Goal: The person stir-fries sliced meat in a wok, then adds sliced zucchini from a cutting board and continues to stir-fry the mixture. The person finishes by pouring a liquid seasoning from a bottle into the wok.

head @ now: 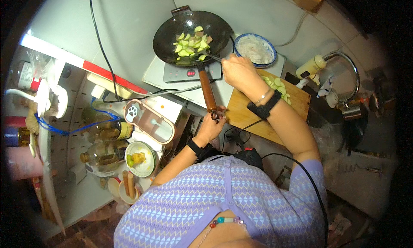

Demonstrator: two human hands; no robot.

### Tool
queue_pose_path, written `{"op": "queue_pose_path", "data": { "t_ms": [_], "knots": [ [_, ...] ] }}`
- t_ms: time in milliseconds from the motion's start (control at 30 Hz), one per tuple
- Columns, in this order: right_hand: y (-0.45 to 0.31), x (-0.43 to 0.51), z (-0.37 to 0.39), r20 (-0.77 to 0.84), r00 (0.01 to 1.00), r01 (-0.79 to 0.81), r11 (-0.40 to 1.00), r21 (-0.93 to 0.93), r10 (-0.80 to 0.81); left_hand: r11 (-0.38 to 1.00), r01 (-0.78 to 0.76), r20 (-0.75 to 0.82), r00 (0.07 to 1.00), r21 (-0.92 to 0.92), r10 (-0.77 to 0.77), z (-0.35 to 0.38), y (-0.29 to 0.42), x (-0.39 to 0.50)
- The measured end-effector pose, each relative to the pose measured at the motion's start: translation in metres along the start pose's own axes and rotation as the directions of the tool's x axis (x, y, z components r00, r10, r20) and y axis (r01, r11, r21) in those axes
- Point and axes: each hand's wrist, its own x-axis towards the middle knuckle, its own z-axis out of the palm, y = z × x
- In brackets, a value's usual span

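Observation:
My right hand (238,72) grips the handle of a metal spatula (213,57), whose blade end lies among the food in a black wok (164,32). Sliced green squash (190,45) and a few brownish pieces are heaped in the wok. The wok rests over an induction cooker (174,74) with a lit red display. My left hand (211,125) is by the end of the wok's wooden handle (206,90), partly behind it; whether the fingers close on it cannot be made out. More pale green slices (279,86) lie on a wooden cutting board (245,112), under my right forearm.
A blue-rimmed bowl of white powder (256,49) stands right of the wok. A faucet (356,74) and a yellow bottle (311,66) are farther right. At left are a pink paw-print case (150,122), a plate with food scraps (140,159), glass bottles (106,157) and loose cables (103,51).

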Motion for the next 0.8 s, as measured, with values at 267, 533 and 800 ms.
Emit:
{"op": "queue_pose_path", "data": {
  "t_ms": [267, 533, 800],
  "knots": [
    [-0.017, 0.068, 0.037, -0.297, 0.949, -0.086, 0.994, 0.074, 0.104, 0.984, 0.024, -0.054, 0.998, 0.177, -0.015, -0.03, 0.001, -0.012],
    [-0.019, 0.056, 0.033, -0.092, 0.996, -0.017, 1.0, 0.007, 0.018, 0.988, 0.045, 0.004, 0.999, 0.146, -0.046, -0.026, 0.01, -0.016],
    [-0.024, 0.013, -0.031, -0.089, 0.995, -0.023, 0.982, 0.189, 0.04, 0.98, 0.054, -0.044, 0.998, 0.191, -0.046, -0.03, 0.007, 0.001]
  ]
}}
